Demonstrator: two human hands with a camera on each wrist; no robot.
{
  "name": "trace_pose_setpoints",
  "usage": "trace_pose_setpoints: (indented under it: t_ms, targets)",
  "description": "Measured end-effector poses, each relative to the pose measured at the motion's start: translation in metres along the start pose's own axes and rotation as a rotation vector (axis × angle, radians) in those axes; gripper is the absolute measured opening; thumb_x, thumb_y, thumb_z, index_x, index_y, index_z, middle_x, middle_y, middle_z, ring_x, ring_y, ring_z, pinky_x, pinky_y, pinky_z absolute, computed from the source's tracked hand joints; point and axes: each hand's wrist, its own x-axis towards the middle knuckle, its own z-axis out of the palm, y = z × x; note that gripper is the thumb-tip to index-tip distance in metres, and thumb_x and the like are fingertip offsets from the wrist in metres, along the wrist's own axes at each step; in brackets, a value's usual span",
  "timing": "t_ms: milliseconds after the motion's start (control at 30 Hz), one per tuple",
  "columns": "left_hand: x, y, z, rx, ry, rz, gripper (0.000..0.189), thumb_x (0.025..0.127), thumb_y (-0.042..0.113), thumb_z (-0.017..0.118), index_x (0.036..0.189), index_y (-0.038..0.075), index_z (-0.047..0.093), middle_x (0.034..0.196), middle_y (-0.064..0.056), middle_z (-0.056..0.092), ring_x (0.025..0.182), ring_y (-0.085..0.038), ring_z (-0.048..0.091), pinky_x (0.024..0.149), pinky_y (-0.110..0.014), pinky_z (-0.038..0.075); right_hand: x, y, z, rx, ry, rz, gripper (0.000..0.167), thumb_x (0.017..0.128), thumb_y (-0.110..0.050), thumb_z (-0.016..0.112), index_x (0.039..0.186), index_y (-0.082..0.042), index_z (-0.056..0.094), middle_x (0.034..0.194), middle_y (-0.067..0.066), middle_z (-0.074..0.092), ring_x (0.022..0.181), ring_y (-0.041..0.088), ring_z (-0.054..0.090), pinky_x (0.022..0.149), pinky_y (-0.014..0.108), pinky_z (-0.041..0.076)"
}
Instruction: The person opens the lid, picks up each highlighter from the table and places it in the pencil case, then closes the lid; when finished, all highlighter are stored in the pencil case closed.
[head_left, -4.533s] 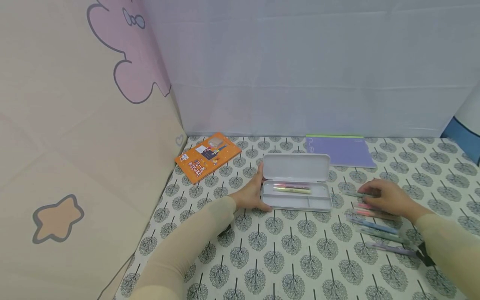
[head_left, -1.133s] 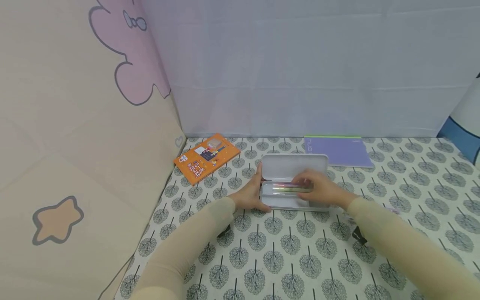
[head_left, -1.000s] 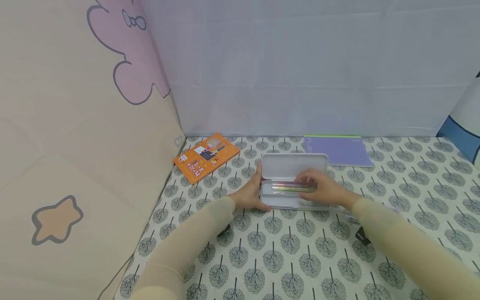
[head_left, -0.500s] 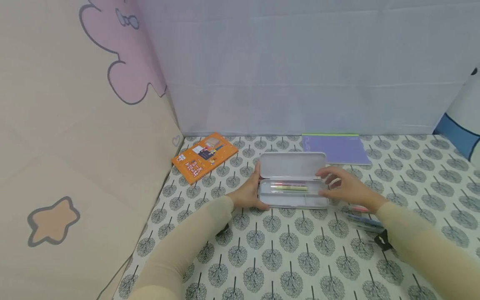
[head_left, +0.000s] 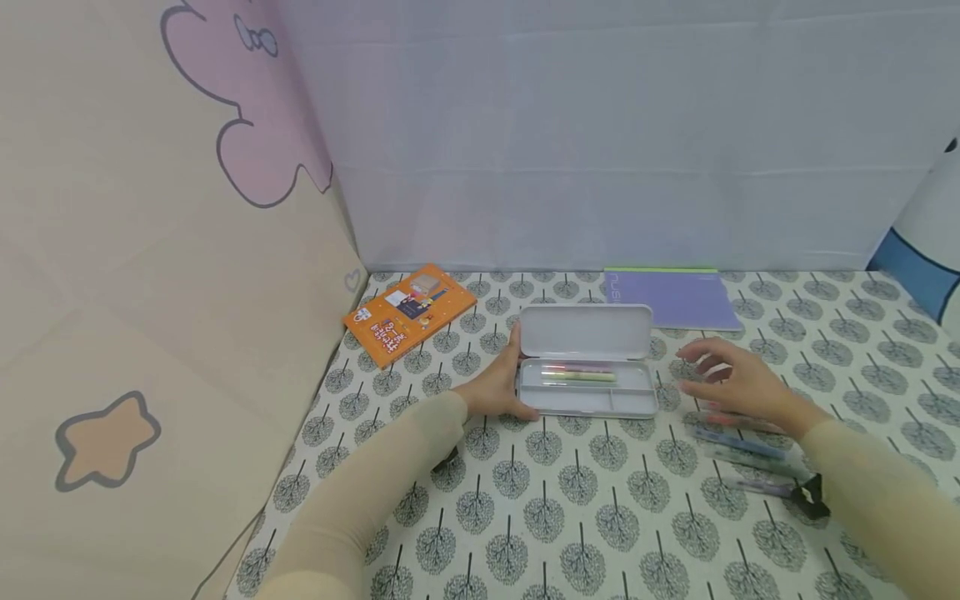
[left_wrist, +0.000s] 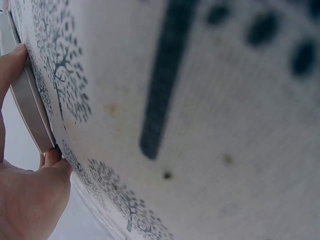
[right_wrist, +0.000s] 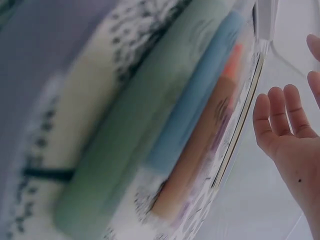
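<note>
A white pencil case (head_left: 566, 402) lies on the table with its lid (head_left: 585, 332) raised at the back. Several slim pens (head_left: 579, 377), with pink and yellow-green tones, lie in its rear compartment. My left hand (head_left: 495, 385) grips the case's left end, thumb at the front edge and fingers toward the back; the left wrist view shows the thumb against its side. To the right of the case, my right hand (head_left: 738, 382) hovers with loosely bent fingers and holds nothing. Beneath it lie a brown pen with an orange end (right_wrist: 200, 145), a blue pen (head_left: 738, 442), a green pen (head_left: 750, 459) and a purple pen (head_left: 761, 486).
An orange illustrated book (head_left: 408, 315) lies at the back left. Behind the case on the right is a purple notebook (head_left: 675, 300) with a green top edge. A tree-patterned cloth (head_left: 585, 508) covers the table, and pale fabric walls (head_left: 562, 150) stand at the back and left.
My right hand, which earlier held a grey-green pen, reached into the case and has since drawn back right over the loose pens, holding nothing. My left hand keeps its place on the case.
</note>
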Motion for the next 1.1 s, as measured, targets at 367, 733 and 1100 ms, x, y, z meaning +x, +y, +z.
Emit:
trace_pose_setpoints:
  t_ms: [367,733,1100]
  targets:
    - [0.001,-0.002,0.003,-0.002,0.012,0.007,0.159,0.053,0.027,0.095,0.146,0.029,-0.034,0.153,-0.010,0.029,0.138,-0.021,0.035,0.121,-0.035,0.018,-0.023,0.029,-0.015,-0.133,0.036,-0.075,0.037,0.082,-0.013,0.077,0.116,-0.008,0.064,0.107,0.010,0.060,0.085,0.007,0.058,0.066,0.024,0.052]
    - [0.002,-0.004,0.003,-0.017,0.024,0.013,0.160,0.051,0.027,0.096,0.147,0.029,-0.032,0.151,-0.008,0.032,0.136,-0.020,0.038,0.121,-0.035,0.019,-0.032,0.042,-0.022,-0.257,0.009,-0.040,0.032,0.079,-0.021,0.079,0.107,-0.010,0.068,0.102,0.006,0.062,0.080,0.000,0.056,0.063,0.023,0.051]
    - [0.000,-0.001,0.002,-0.020,0.013,-0.011,0.159,0.053,0.026,0.096,0.146,0.032,-0.033,0.154,-0.009,0.028,0.140,-0.021,0.033,0.122,-0.035,0.017,-0.040,0.054,-0.027,-0.267,0.005,-0.124,0.025,0.078,-0.004,0.076,0.100,-0.010,0.069,0.086,-0.004,0.060,0.068,-0.005,0.050,0.052,0.021,0.046]
